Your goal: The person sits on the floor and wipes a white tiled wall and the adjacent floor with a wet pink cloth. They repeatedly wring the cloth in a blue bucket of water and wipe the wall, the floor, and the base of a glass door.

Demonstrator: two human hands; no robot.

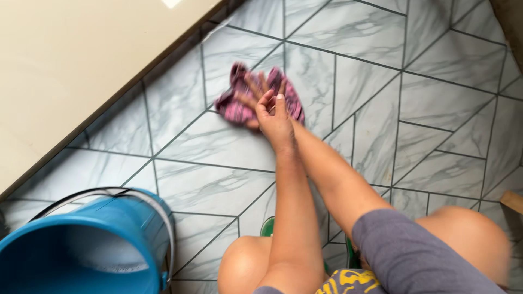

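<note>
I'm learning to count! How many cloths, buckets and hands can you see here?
Pink checked cloth, pressed on the tiled floor: 1
Blue bucket: 1
Hands: 2, the left hand over the right hand, both on the cloth
Total: 4

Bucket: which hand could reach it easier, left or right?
Probably the left. The blue bucket stands on the person's left side. The left hand lies on top, so it can lift off. The right hand is underneath it, pressed flat on the pink cloth.
</note>
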